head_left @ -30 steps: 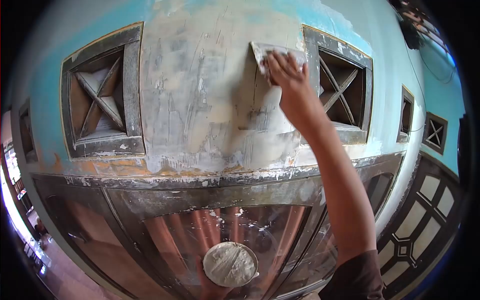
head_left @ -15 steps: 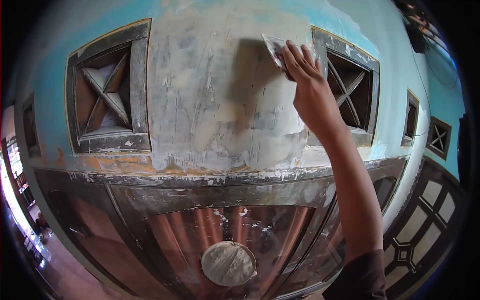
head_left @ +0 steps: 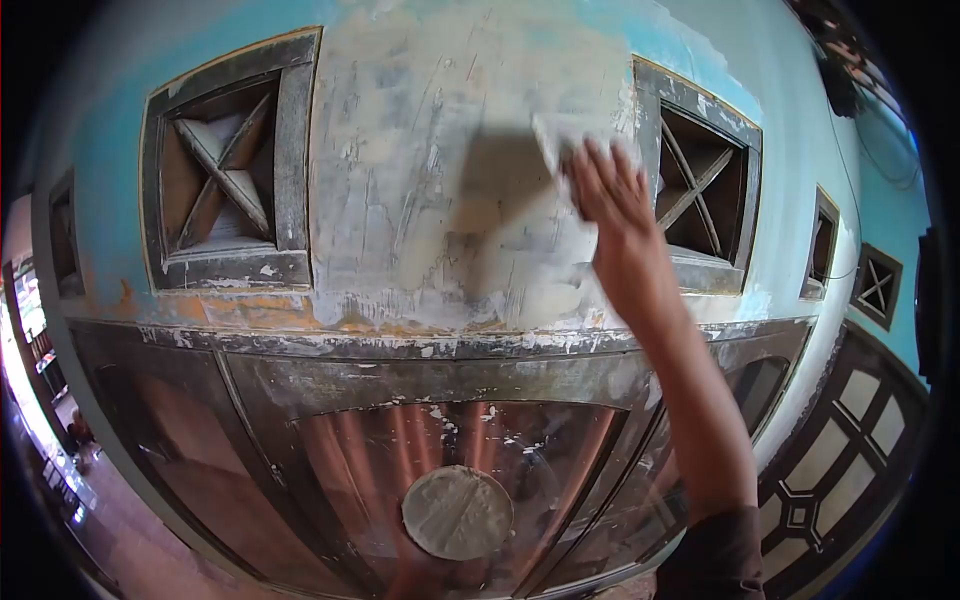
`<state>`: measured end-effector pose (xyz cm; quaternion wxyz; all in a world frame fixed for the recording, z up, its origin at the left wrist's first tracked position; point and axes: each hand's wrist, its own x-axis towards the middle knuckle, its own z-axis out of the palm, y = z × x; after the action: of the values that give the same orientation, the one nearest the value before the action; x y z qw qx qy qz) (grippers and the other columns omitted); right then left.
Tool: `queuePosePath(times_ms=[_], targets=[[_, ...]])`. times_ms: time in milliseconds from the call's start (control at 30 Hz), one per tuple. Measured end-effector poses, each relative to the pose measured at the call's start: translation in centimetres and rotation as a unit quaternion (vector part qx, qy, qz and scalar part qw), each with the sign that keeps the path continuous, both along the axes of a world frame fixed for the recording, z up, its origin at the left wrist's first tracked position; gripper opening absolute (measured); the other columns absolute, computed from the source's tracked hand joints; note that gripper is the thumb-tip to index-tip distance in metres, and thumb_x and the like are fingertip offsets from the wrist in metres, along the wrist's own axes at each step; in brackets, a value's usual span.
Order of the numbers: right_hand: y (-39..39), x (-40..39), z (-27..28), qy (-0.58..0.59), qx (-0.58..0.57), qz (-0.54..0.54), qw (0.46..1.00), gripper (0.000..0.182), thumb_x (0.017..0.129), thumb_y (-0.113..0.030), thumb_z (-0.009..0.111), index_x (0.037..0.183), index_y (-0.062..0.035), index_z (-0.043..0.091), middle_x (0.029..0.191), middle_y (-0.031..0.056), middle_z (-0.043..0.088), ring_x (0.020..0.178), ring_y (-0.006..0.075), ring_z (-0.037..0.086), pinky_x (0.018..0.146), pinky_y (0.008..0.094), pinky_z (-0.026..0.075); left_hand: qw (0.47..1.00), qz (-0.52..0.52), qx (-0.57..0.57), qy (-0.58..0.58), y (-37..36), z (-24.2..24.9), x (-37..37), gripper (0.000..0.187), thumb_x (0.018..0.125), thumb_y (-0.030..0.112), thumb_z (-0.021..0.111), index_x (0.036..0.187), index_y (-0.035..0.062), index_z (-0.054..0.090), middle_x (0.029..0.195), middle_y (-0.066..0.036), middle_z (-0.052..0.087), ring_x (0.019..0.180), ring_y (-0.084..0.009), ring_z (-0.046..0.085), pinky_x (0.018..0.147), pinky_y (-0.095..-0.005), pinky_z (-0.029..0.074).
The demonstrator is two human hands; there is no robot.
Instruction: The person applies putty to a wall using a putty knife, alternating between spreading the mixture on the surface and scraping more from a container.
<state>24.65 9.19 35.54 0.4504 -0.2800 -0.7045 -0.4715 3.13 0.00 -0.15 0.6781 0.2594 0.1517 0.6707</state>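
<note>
My right hand (head_left: 615, 200) is raised against the patchy wall (head_left: 400, 180), between the two vents. It is closed on a flat filler scraper (head_left: 545, 145), whose pale, smeared edge sticks out to the left of my fingers. Motion blurs the hand and scraper, and the grip hides most of the tool. Low in the middle, a round plate of greyish putty (head_left: 458, 512) is held up in front of the glass. Only a dim part of my left hand (head_left: 425, 575) shows beneath the plate; its fingers are hidden.
Wooden-framed vents with crossed bars flank the patch, one at left (head_left: 225, 170) and one at right (head_left: 700, 180). Below runs a flaking dark wooden ledge (head_left: 400, 347) above glazed panels with reddish curtains (head_left: 350, 450). A dark panelled door (head_left: 840, 460) stands at far right.
My right hand and the scraper have moved down the wall, their shadow shifting with them. The view has shifted slightly. The plate remains low in the middle.
</note>
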Motion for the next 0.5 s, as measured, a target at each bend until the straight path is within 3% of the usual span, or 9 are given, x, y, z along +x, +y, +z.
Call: queuePosePath(times_ms=[67,133,200,233,267,300,367,467,500], targets=[[1.6,0.7,3.1,0.002,0.024,-0.03,0.999,0.065,0.085,0.014,0.044,0.147,-0.0033,0.042,0.154,0.0177,0.039,0.144,0.0415,0.033,0.118,0.056,0.026,0.996,-0.061,0.002,-0.06,0.7,-0.8,-0.4,0.085,0.091,0.074,0.04,0.146,0.01,0.04,0.147,-0.017,0.046,0.133,-0.0353,0.049,0.11,-0.0579,0.04],[3.3,1.1,2.3,-0.019,0.015,-0.043,0.999,0.064,0.086,0.014,0.044,0.147,-0.0029,0.042,0.154,0.0168,0.04,0.144,0.0399,0.034,0.118,0.0555,0.026,0.985,-0.123,0.001,-0.124,0.1,0.6,-0.1,0.084,0.091,0.074,0.04,0.146,0.0098,0.04,0.147,-0.017,0.046,0.132,-0.0354,0.05,0.11,-0.0571,0.04],[3.8,1.0,-2.5,-0.058,-0.011,-0.065,0.996,0.062,0.086,0.012,0.044,0.147,-0.0009,0.042,0.156,0.016,0.037,0.146,0.0383,0.031,0.12,0.054,0.025,0.975,0.061,0.189,0.104,-2.0,3.0,0.7,0.084,0.093,0.073,0.036,0.145,0.0074,0.045,0.147,-0.019,0.047,0.131,-0.0399,0.05,0.109,-0.0598,0.04],[4.0,1.1,-6.3,-0.104,-0.003,-0.114,0.988,0.064,0.086,0.011,0.046,0.149,0.001,0.038,0.158,0.016,0.033,0.148,0.0392,0.026,0.122,0.0533,0.022,0.975,0.061,0.19,0.099,-1.2,2.0,0.6,0.084,0.093,0.073,0.036,0.145,0.0074,0.045,0.147,-0.019,0.047,0.131,-0.0399,0.05,0.109,-0.0598,0.04],[2.8,0.7,-9.7,-0.118,-0.093,-0.126,0.981,0.067,0.086,0.01,0.048,0.151,0.0022,0.033,0.16,0.0175,0.029,0.149,0.0409,0.022,0.123,0.0542,0.018,0.986,-0.069,0.12,-0.097,0.4,0.2,0.2,0.085,0.093,0.073,0.035,0.144,0.006,0.046,0.146,-0.02,0.048,0.131,-0.0413,0.049,0.108,-0.0605,0.04],[1.4,0.6,-12.5,-0.125,-0.156,-0.095,0.975,0.069,0.087,0.009,0.048,0.153,0.0018,0.029,0.16,0.0195,0.027,0.149,0.042,0.019,0.123,0.0561,0.016,0.937,-0.196,0.043,-0.284,1.3,-0.7,-0.1,0.086,0.093,0.073,0.035,0.143,0.0047,0.048,0.146,-0.021,0.049,0.131,-0.0427,0.049,0.108,-0.0612,0.039],[-0.6,0.6,-15.7,-0.116,-0.171,-0.029,0.978,0.067,0.089,0.007,0.05,0.153,0.0007,0.029,0.16,0.021,0.026,0.15,0.0417,0.017,0.122,0.0581,0.016,0.944,-0.165,0.044,-0.283,1.1,-0.3,-0.1,0.087,0.092,0.073,0.036,0.143,0.0035,0.048,0.146,-0.021,0.049,0.132,-0.0428,0.048,0.109,-0.0618,0.039],[-3.2,-0.5,-10.6,-0.073,-0.123,-0.012,0.99,0.06,0.091,0.007,0.048,0.15,0.0008,0.036,0.157,0.0206,0.035,0.147,0.0407,0.026,0.12,0.0571,0.021,0.958,-0.155,0.029,-0.24,0.5,0.5,-0.2,0.088,0.092,0.076,0.03,0.145,0.0071,0.046,0.146,-0.018,0.048,0.132,-0.0437,0.047,0.108,-0.0644,0.037],[-3.1,-0.8,-6.8,-0.052,-0.083,0.009,0.995,0.059,0.091,0.008,0.047,0.149,0.0004,0.038,0.155,0.02,0.037,0.146,0.0404,0.029,0.12,0.0568,0.023,0.992,-0.024,0.122,-0.035,-0.9,2.3,0.2,0.087,0.092,0.075,0.03,0.145,0.0074,0.046,0.146,-0.018,0.048,0.133,-0.0428,0.047,0.108,-0.0638,0.037]])
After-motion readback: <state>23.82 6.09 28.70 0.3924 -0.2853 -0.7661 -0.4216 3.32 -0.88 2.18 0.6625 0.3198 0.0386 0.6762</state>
